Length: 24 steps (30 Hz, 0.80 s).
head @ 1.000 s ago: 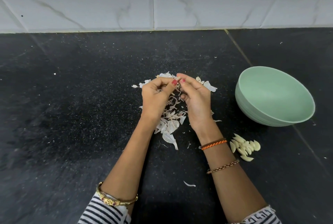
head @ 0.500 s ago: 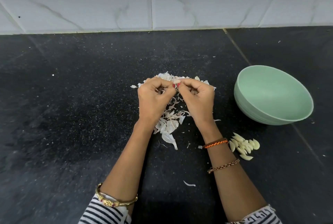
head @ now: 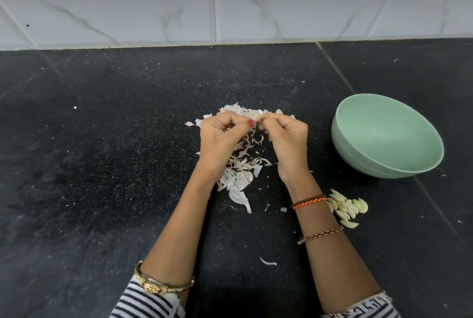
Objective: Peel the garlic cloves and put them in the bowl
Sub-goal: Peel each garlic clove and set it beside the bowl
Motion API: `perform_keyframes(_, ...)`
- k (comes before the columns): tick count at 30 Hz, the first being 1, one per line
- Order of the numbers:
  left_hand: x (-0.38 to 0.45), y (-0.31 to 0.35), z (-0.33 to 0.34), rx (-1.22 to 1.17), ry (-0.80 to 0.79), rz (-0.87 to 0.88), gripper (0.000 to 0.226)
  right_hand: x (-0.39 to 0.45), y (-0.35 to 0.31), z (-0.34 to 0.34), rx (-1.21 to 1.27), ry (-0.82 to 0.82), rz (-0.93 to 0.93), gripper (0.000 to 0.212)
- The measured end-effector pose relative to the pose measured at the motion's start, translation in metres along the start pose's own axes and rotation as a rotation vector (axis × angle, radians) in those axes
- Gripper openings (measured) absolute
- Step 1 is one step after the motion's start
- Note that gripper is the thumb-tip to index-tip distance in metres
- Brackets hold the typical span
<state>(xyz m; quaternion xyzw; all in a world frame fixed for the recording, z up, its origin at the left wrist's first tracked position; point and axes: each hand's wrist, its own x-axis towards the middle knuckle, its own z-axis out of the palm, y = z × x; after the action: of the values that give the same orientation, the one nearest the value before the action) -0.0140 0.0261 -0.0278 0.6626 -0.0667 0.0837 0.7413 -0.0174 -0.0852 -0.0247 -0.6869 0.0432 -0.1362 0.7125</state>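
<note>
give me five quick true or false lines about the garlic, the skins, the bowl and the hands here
1. The pale green round bowl holds peeled cloves. False: nothing shows inside it.
2. The pile of peeled cream garlic cloves lies on the black speckled stone counter, beside the right forearm. True.
3. The left hand and right hand meet fingertip to fingertip over the heap of white papery garlic skins. True.
4. The bowl stands to the left of both hands. False: it stands to their right.
5. The left hand lies flat and open on the counter. False: its fingers are curled, pinching something small together with the right hand; what it is cannot be made out.
</note>
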Motion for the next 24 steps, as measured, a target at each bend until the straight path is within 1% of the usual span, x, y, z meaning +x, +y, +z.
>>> perform_keyframes(2,0.001,0.002,0.0,-0.059,0.038,-0.089,0.024,0.002,0.002,-0.002,-0.004,0.062,0.007,0.025)
perform_keyframes(4,0.002,0.0,-0.001,-0.075,0.084,-0.115,0.027,0.002,0.003,-0.004,-0.029,0.102,-0.052,0.029)
perform_keyframes(5,0.003,-0.001,-0.002,-0.07,0.1,-0.107,0.031,0.002,0.002,-0.004,-0.037,0.093,-0.078,0.027)
perform_keyframes(6,0.003,-0.002,-0.003,-0.06,0.105,-0.091,0.033,0.001,0.001,-0.004,-0.029,0.063,-0.095,0.021)
perform_keyframes(7,0.003,-0.003,-0.004,-0.04,0.097,-0.071,0.034,0.0,0.0,-0.003,-0.008,0.015,-0.101,0.014)
perform_keyframes(8,0.003,-0.005,-0.005,-0.007,0.081,-0.048,0.034,-0.001,0.0,-0.002,0.002,-0.028,-0.112,0.013)
perform_keyframes(11,0.005,-0.008,-0.009,0.103,0.031,-0.003,0.031,-0.001,0.002,-0.002,-0.083,-0.087,-0.214,0.014)
perform_keyframes(13,0.004,-0.008,-0.008,0.097,0.01,-0.005,0.031,0.0,0.004,-0.001,-0.134,-0.079,-0.238,0.016)
perform_keyframes(18,0.0,-0.001,-0.002,-0.01,-0.072,-0.079,0.034,0.0,0.004,-0.001,-0.015,-0.07,-0.096,0.021)
perform_keyframes(24,0.0,0.002,-0.001,-0.124,-0.104,-0.168,0.026,0.002,0.004,0.0,0.257,-0.206,0.135,0.027)
